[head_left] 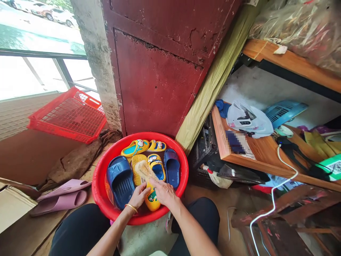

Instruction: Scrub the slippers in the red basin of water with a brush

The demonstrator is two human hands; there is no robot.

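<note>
A red basin (99, 183) stands between my knees with several slippers in it. My right hand (164, 192) is closed around a pale scrubbing brush (144, 170), its bristles over a yellow slipper (136, 160). My left hand (140, 196) grips the edge of the yellow slipper with a green cartoon figure (152, 202); its fingertips are partly hidden. Around the hands lie a large blue slipper (120, 179), a smaller dark blue slipper (172, 167), a yellow slipper with a blue insole (157, 166) and more yellow slippers (135, 147) at the back.
Pink slippers (64, 197) lie left of the basin, below a red plastic crate (70, 115). A dark red door (160, 85) rises behind. On the right, a wooden shelf (255, 165) holds a white plastic bag (249, 119) and a blue fan (286, 112); a white cable (273, 199) hangs down.
</note>
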